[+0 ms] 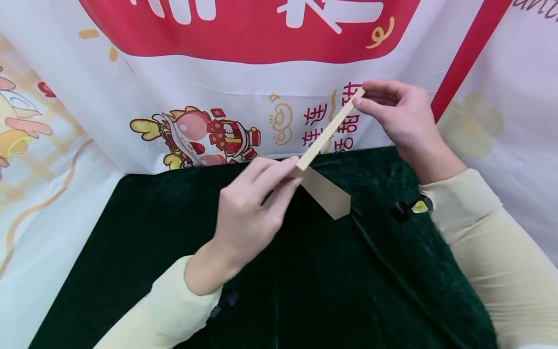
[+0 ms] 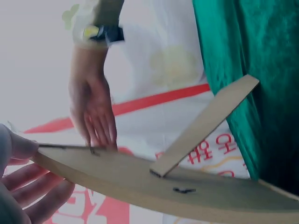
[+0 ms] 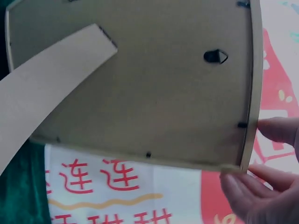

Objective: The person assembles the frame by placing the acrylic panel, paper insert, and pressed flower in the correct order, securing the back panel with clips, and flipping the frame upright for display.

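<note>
A picture frame with light wooden edges is held up between both hands, seen nearly edge-on in the head view. My left hand grips its near left corner. At the far upper right corner, my right hand pinches the edge between thumb and fingers. The right wrist view shows the brown backing, with a small metal hanging hook and dark tabs along the rim. From the backing, an easel leg swings outward over the cloth. The frame's front face is hidden in all views.
Dark green velvet cloth covers the table below. A white printed backdrop with red lettering and a cartoon figure hangs behind. Black wrist devices sit by both sleeves, one at the right cuff.
</note>
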`<state>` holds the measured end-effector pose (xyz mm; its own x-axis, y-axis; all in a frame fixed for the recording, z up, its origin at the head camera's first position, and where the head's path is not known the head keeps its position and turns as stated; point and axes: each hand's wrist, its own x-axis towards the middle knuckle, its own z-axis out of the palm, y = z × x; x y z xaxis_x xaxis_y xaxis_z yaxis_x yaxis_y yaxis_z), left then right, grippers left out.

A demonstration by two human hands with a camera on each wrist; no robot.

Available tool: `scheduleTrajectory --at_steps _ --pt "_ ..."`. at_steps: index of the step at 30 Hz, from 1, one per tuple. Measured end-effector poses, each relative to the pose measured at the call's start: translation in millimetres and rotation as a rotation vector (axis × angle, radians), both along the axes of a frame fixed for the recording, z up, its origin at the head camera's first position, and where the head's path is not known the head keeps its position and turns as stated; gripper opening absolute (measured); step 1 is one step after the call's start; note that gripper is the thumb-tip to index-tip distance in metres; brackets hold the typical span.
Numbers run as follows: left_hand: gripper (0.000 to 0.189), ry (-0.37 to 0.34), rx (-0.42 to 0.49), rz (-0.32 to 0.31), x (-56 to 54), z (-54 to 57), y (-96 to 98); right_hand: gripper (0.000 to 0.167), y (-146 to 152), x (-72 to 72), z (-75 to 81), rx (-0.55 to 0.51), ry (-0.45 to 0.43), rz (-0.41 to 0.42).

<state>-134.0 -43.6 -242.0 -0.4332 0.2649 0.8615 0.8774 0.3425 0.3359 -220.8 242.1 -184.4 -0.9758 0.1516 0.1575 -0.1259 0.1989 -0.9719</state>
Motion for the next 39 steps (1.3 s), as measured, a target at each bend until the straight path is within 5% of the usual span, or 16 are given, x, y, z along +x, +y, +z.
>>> scheduleTrajectory --at_steps 5,11,24,30,39 --pt "0.023 0.068 -0.034 0.033 6.6 -3.6 20.9 0.057 5.1 -14.8 -4.0 -0.139 -0.003 0.117" --pt "0.029 0.052 -0.053 0.01 8.3 -9.1 26.8 0.056 10.9 -21.8 -7.6 -0.168 -0.007 0.171" --pt "0.024 -0.305 -0.15 -0.121 -8.2 -45.6 -11.9 0.063 11.1 -15.7 -1.9 -0.017 -0.073 0.127" --pt "0.019 -0.299 -0.115 -0.198 -8.6 -49.1 -3.3 0.062 10.6 -23.0 1.8 0.037 -0.102 0.167" --pt "0.018 -0.272 -0.131 -0.165 -2.6 -50.1 13.2 0.067 18.7 -36.1 10.1 0.261 -0.12 0.267"
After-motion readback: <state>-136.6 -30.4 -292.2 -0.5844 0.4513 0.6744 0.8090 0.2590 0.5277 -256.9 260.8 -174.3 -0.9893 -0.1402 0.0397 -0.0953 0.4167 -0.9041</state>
